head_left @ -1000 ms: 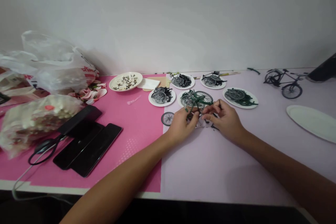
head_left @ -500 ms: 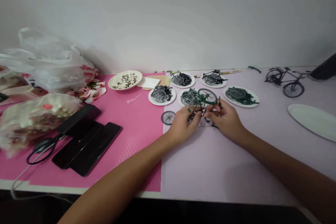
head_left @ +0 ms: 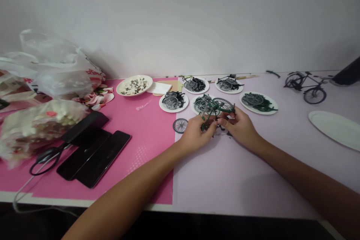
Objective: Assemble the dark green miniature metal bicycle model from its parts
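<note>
Between my two hands is a dark green model bicycle (head_left: 216,107), with a spoked wheel at its far end. My left hand (head_left: 197,131) is closed round its left side, thumb and fingers pinching the frame. From the other side my right hand (head_left: 240,124) pinches it too, with a thin dark piece sticking up by the index finger. The fingers hide much of the frame. A loose grey spoked wheel (head_left: 180,125) lies just left of my left hand. Right behind the model stands a white plate (head_left: 194,109) of wheels and parts.
More plates hold dark parts: a left plate (head_left: 163,108), two back ones and a right plate (head_left: 271,101). A finished model bicycle (head_left: 305,84) stands at right near a white oval plate (head_left: 334,129). At left are a bowl (head_left: 119,89), plastic bags (head_left: 59,71) and a phone (head_left: 103,159).
The model bicycle has tilted slightly in my hands, so its front wheel sits a little lower and flatter. My hands have barely shifted.
</note>
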Tool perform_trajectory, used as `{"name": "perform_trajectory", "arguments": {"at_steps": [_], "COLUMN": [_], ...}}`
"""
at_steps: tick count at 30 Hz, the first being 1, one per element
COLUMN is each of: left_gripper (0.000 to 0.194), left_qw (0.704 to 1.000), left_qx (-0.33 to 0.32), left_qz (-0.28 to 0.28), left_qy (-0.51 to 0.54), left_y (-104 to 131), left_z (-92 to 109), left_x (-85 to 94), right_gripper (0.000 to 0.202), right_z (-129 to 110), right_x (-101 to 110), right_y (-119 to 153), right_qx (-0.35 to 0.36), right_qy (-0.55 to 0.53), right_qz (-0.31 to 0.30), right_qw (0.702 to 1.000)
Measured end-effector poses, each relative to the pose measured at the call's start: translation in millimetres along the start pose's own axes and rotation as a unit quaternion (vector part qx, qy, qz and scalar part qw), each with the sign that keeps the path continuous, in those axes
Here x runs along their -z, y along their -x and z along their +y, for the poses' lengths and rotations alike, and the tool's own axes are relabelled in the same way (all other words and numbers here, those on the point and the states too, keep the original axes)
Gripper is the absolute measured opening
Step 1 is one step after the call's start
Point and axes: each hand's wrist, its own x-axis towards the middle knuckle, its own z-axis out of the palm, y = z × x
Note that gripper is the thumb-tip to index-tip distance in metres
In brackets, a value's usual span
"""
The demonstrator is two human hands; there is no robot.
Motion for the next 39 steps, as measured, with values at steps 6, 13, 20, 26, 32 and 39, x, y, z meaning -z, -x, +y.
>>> {"name": "perform_trajectory", "arguments": {"at_steps": [6, 13, 20, 26, 32, 39], "left_gripper": [0.02, 0.016, 0.015, 0.017, 0.016, 0.015], "left_qw": [0.999, 0.997, 0.997, 0.996, 0.997, 0.998], "left_qx": [0.028, 0.051, 0.051, 0.048, 0.039, 0.032], "left_qz": [-0.009, 0.036, 0.036, 0.045, 0.04, 0.037], "left_qy": [0.026, 0.04, 0.05, 0.055, 0.048, 0.028], "left_y": [-0.8, -0.9, -1.3, -1.5, -1.8, -1.2], "left_z": [-2.0, -4.1, -4.7, -4.9, -2.6, -2.8], "left_x": [-1.7, -0.9, -1.5, -1.3, 0.7, 1.2], "right_gripper": [0.053, 0.054, 0.052, 0.047, 0.044, 0.049], "right_z": [2.3, 4.1, 6.9, 3.2, 3.6, 8.4], "right_x": [-2.0, -5.9, -8.3, -7.1, -4.5, -5.4], "right_y": [-0.3, -0.8, -1.9, 1.2, 3.4, 0.4], "right_qx": [-0.023, -0.005, -0.001, 0.016, 0.009, -0.003], "right_qy": [-0.028, -0.109, -0.121, -0.101, -0.079, -0.089], "right_qz": [-0.011, -0.022, -0.031, -0.049, -0.063, -0.03], "right_qw": [0.999, 0.994, 0.992, 0.994, 0.995, 0.996]}}
